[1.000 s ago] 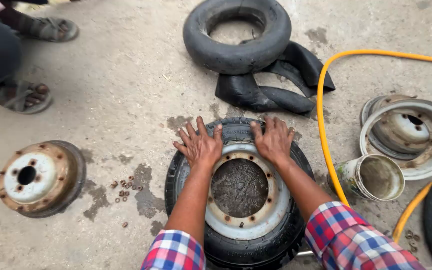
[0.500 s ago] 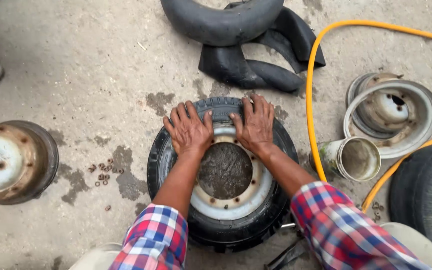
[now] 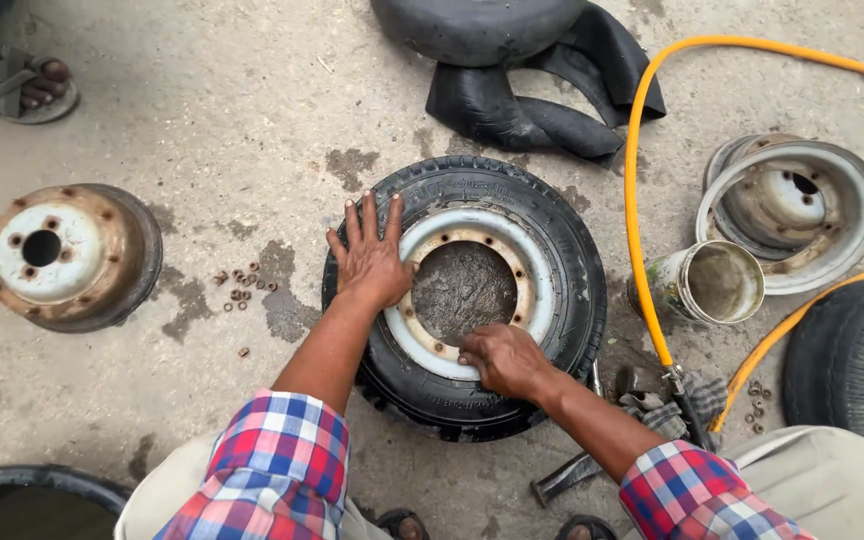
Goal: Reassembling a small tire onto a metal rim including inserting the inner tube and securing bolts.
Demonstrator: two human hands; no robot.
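The fingers (image 3: 364, 222) of the left hand (image 3: 370, 265) are spread flat and released, pressed across the seam where the tyre (image 3: 552, 240) meets the steel rim (image 3: 542, 290) on its left side; nothing is clasped. The right hand (image 3: 504, 360) is laid on the near edge of the rim with its fingers curled loosely over the metal lip, pressing rather than gripping. The tyre is lying flat on the concrete floor (image 3: 232, 110), directly in front of the person, with the rim seated inside it. It is judged heavy and stiff, the rubber tread grippy and the painted, rusted rim hard and somewhat sharp-edged; hold is best taken at the outer tread or over the rim lip. Open floor is left to the upper left. To the left a rusty wheel hub (image 3: 62, 255) is standing well apart, with small loose nuts (image 3: 240, 285) scattered between. Room on the right is narrowed by a yellow hose (image 3: 637, 200), an open tin can (image 3: 707, 282) just beside the tyre, and a second rim (image 3: 802, 205). A folded inner tube (image 3: 532, 100) is lying beyond.
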